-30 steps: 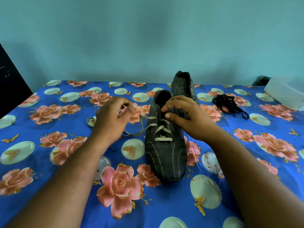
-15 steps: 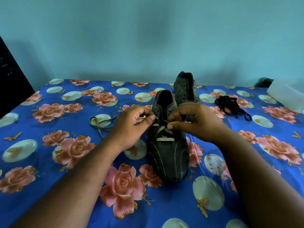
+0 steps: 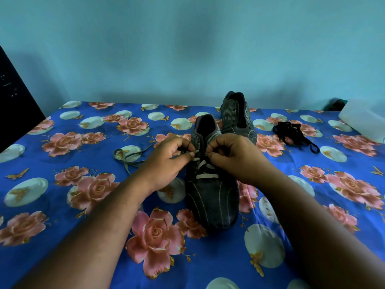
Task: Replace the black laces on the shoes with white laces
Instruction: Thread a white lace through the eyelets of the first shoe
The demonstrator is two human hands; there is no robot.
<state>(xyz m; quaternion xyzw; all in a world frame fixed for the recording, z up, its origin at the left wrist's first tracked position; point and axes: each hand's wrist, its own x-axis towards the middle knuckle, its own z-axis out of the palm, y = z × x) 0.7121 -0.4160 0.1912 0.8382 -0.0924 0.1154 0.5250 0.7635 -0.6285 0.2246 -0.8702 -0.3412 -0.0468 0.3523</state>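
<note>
The near shoe (image 3: 211, 192) lies in the middle of the bed (image 3: 208, 268), toe toward the camera, with a white lace (image 3: 205, 168) threaded through its lowest eyelets: one bar across and a crossing above it. The upper eyelets are not yet laced. Both hands work at the next eyelets. The left hand (image 3: 166, 161) pinches the lace at the shoe's left flap, thumb against curled fingers. The right hand (image 3: 233, 157) pinches at the right flap, most likely the other lace end, though the tip is too small to tell. The lace's loose tail (image 3: 125, 157) trails out on the bed to the left.

The far shoe (image 3: 237, 115) stands just behind and to the right, its eyelets bare, with no lace in it. The black laces (image 3: 293, 134) lie in a heap right of the shoes, so I judge the removal done for both shoes. Left to do: finish this shoe, then lace the far one. No second white lace shows.

A pale box (image 3: 364, 122) sits at the far right edge; its contents cannot be seen.
</note>
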